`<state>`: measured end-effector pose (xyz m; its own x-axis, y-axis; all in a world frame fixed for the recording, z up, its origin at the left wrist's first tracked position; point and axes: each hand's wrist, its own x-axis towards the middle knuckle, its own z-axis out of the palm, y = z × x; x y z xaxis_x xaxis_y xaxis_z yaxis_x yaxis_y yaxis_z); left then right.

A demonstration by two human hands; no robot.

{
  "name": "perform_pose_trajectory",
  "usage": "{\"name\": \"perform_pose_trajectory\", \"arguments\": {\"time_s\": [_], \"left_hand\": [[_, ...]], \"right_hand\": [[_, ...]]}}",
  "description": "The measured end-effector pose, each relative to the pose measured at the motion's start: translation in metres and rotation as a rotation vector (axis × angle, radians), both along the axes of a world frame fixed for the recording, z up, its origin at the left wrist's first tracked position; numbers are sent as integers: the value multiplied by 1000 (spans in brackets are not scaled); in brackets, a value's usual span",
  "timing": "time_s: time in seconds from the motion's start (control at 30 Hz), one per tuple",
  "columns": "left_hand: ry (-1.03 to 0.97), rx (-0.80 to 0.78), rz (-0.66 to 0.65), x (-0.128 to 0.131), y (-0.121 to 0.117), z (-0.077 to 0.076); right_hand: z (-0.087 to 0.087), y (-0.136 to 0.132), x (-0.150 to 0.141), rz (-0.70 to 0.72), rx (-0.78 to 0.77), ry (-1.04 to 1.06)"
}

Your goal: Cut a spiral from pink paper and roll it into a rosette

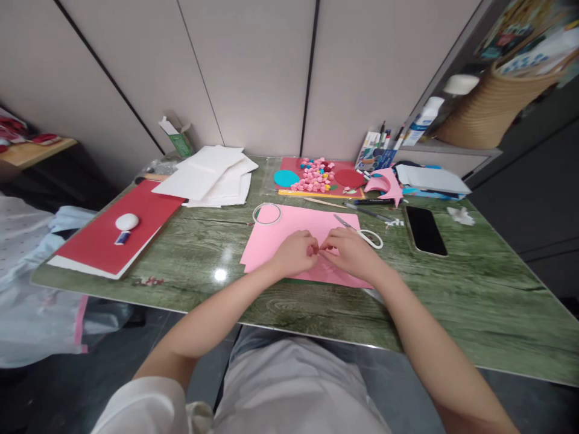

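Observation:
Over a stack of pink paper sheets (266, 242), my left hand (295, 252) and my right hand (351, 250) meet with fingertips pinched close together. Whatever sits between the fingertips is too small to make out; a hint of pink shows there. White-handled scissors (373, 239) lie just beyond my right hand, blades on the pink paper. A pale ring (256, 215), like a thin roll of tape, rests at the sheets' upper left corner. Behind the paper is a red sheet with a pile of small pink folded pieces (314, 177), a blue circle (286, 178) and a red circle (349, 178).
A phone (426, 230) lies at right, near pens (373, 202) and cut pink paper (384, 182). White sheets (203, 172) and a red board (99, 247) with a glue stick (123, 237) are at left. A marker box (375, 158) stands against the wall.

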<state>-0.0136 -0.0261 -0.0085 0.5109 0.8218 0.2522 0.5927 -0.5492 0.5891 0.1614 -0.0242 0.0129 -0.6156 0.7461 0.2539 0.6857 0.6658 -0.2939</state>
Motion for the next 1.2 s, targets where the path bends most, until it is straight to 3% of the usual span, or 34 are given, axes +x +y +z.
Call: {"name": "perform_pose_trajectory", "arguments": {"time_s": [0.27,0.37,0.43,0.47,0.53,0.63,0.7,0.77,0.93,1.03,1.2], "left_hand": [[-54,-116,59,-3,9,-2],[-50,-109,119,-8,15,0],[14,-57,175,-12,18,3],[68,-29,164,-14,19,5],[184,40,-18,-18,18,8],[317,131,-298,-25,14,9],[362,142,-385,-30,10,5],[390,145,-408,-33,6,-2],[482,131,-323,-29,-8,-14],[522,135,-236,-24,-19,-15],[498,142,-223,-23,-27,-13]], "right_hand": [[1,-5,-5,8,194,-36],[6,-6,-6,-49,206,126],[10,-5,-4,-166,132,333],[13,-4,-2,-243,49,456],[15,-2,3,-372,-209,692],[12,-3,13,-341,-838,962],[3,-8,21,-352,-1218,1036],[-8,-15,29,-371,-1465,1088],[-24,-26,42,-410,-1704,1212],[-23,-25,45,-382,-1757,1261],[-20,-22,44,-377,-1799,1266]]}}
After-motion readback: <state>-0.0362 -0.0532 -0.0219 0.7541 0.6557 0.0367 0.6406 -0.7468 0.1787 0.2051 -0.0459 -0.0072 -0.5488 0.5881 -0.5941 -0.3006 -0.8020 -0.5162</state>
